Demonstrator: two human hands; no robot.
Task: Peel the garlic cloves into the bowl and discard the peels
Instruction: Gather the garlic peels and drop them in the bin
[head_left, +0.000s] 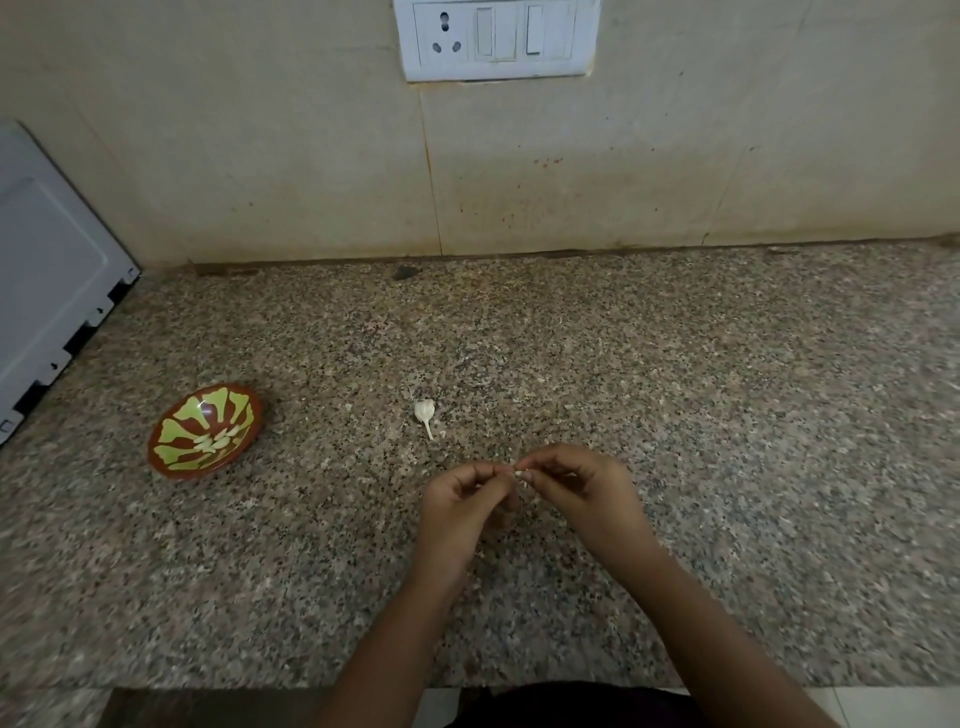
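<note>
Garlic clove (518, 474) sits pinched between the fingers (491, 470) of left hand (462, 499) and right hand (582, 488) just above the desk (675, 415), and the bowl (179, 418) lies well off to the left, nearer the left hand, the likelier carrier.

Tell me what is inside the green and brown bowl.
Inside the bowl lie a few pale peeled garlic cloves, clustered near its bottom. They overlap, so whatever lies beneath them, and their exact count, cannot be seen.
</note>
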